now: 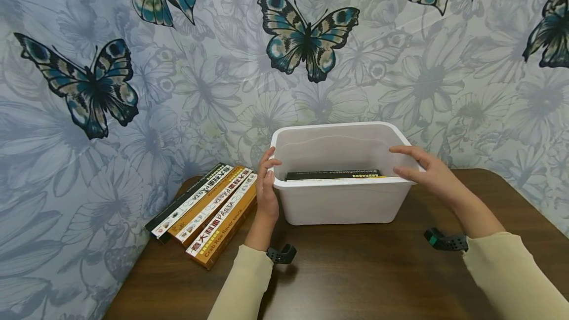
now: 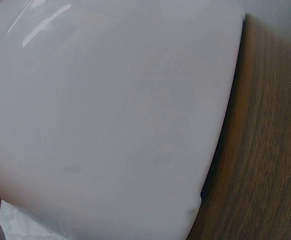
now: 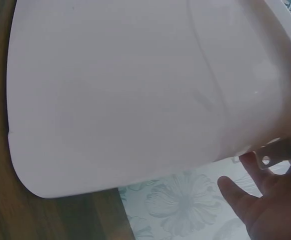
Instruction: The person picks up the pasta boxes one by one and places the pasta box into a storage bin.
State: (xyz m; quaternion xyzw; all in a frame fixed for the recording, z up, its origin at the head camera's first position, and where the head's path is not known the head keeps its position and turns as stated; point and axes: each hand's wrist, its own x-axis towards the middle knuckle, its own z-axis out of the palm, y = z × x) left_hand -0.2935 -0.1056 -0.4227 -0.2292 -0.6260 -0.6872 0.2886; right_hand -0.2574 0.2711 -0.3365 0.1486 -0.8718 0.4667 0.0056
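A white plastic bin (image 1: 342, 204) stands upright on the brown table, its mouth facing up. My left hand (image 1: 267, 189) holds the left end of its rim, with fingertips bent over the edge. At the right end, my right hand (image 1: 424, 169) grips the rim, thumb and index finger reaching over it. The right wrist view shows other fingers (image 3: 238, 197) of that hand outside, below the rim. Inside the bin lies a dark box (image 1: 333, 175) with lettering along its edge; the front wall hides its lower part. The bin's wall (image 2: 115, 110) fills most of the left wrist view.
Long pasta boxes (image 1: 222, 226), orange, brown and black with white strips, lie side by side left of the bin, close to my left forearm. Behind the table (image 1: 355, 270) rises a wall (image 1: 200, 93) with a butterfly and flower pattern. Both wrists wear black straps.
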